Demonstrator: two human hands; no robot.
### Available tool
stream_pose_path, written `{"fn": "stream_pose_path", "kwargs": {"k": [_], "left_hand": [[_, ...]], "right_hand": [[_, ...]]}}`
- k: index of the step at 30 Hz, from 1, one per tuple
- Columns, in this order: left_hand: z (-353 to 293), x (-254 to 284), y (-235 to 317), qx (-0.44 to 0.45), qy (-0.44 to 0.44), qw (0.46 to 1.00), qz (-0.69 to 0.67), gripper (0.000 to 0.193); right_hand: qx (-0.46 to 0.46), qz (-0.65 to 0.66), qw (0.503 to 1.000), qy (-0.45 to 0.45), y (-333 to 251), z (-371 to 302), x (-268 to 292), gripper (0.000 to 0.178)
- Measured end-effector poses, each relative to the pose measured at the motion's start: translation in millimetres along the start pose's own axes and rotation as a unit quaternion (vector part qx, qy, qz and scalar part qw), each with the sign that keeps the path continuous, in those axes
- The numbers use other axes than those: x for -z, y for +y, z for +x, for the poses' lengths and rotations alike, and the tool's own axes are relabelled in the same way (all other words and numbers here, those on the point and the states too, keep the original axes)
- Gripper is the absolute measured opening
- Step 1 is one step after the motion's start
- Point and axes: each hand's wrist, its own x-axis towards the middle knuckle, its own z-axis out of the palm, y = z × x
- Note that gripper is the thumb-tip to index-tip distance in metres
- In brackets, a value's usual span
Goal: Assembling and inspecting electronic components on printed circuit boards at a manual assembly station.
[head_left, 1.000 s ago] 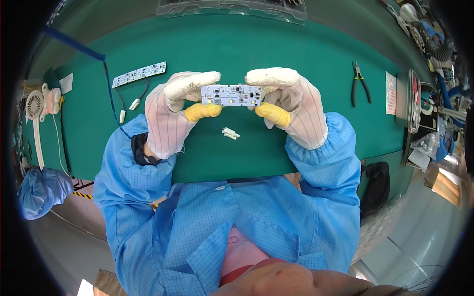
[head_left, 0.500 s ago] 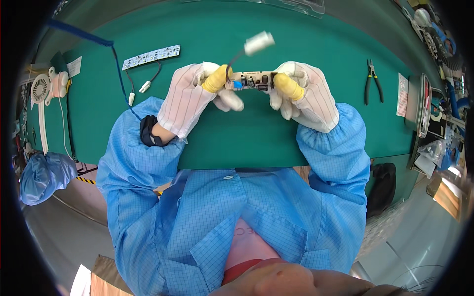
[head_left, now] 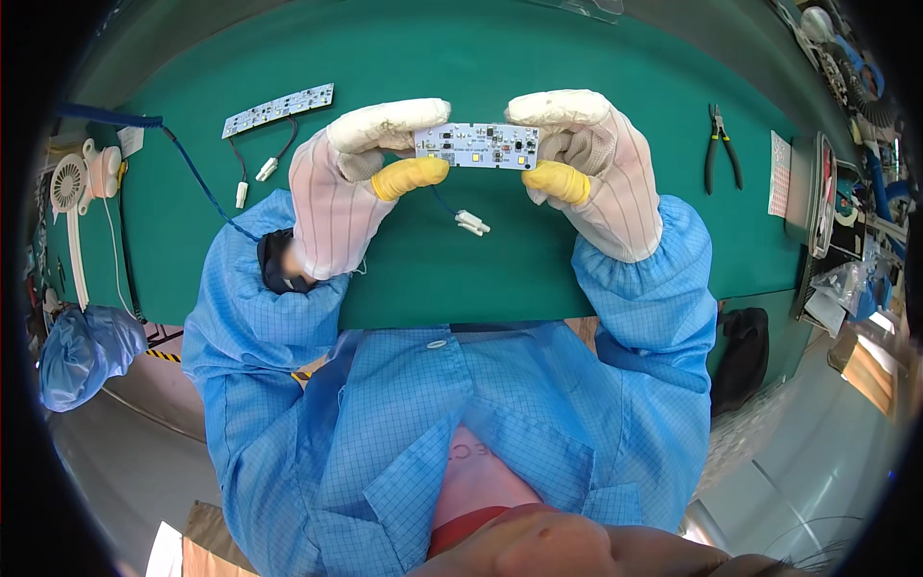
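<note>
Two gloved hands, the left hand (head_left: 332,183) and the right hand (head_left: 611,178), are closed on a white circuit board (head_left: 476,146), the grip of each being narrowed to its short end. The ends are pinched between white-gloved fingers at the far edge and yellow-covered thumbs at the near edge, presumably so that the face with its small parts is left uncovered and the board is kept level. The board is held out in front of the chest, apparently raised above the green worktop (head_left: 538,279), with its face turned up toward the wearer. Below it a white connector (head_left: 471,222) is carried on a short dark lead; whether it is hung free or rested on the surface cannot be told. Around the left wrist a black band (head_left: 276,260) is worn, to which a blue cord (head_left: 183,159) is seemingly joined, likely for grounding. Farther out, a second circuit board (head_left: 279,111) is laid beyond the left hand, its leads trailed toward the wearer, and yellow-and-black pliers (head_left: 719,154) are set to the right, perhaps for easy reach
</note>
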Motion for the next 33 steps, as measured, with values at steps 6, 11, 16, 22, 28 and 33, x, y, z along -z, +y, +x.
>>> {"fn": "stream_pose_path", "kwargs": {"k": [6, 11, 16, 22, 28, 33], "left_hand": [[-4.5, 1.4, -7.2, -0.043, -0.008, 0.997, -0.058, 0.042], [-4.2, 2.6, -9.9, -0.055, -0.009, 0.997, -0.051, 0.042], [-1.4, 2.1, -7.4, -0.095, 0.024, 0.995, 0.032, 0.043], [1.4, 3.7, -5.2, -0.197, 0.008, 0.948, 0.249, 0.041], [1.4, 4.7, -9.0, -0.224, -0.009, 0.935, 0.276, 0.04], [1.8, 2.5, -9.7, -0.162, 0.025, 0.967, 0.196, 0.043]], "right_hand": [[0.036, -0.012, 0.999, -0.03, 1.2, -1.9, 0.9, 0.048], [0.039, -0.015, 0.998, -0.042, 2.4, -1.4, 2.4, 0.046], [0.068, 0.003, 0.996, -0.051, 8.8, 2.9, 4.4, 0.046], [0.035, -0.037, 0.998, -0.036, 8.3, 2.8, 2.8, 0.046], [0.043, -0.047, 0.997, -0.044, 10.8, 3.6, 4.6, 0.056], [0.079, -0.035, 0.993, -0.085, 12.1, 4.5, 9.7, 0.044]]}}
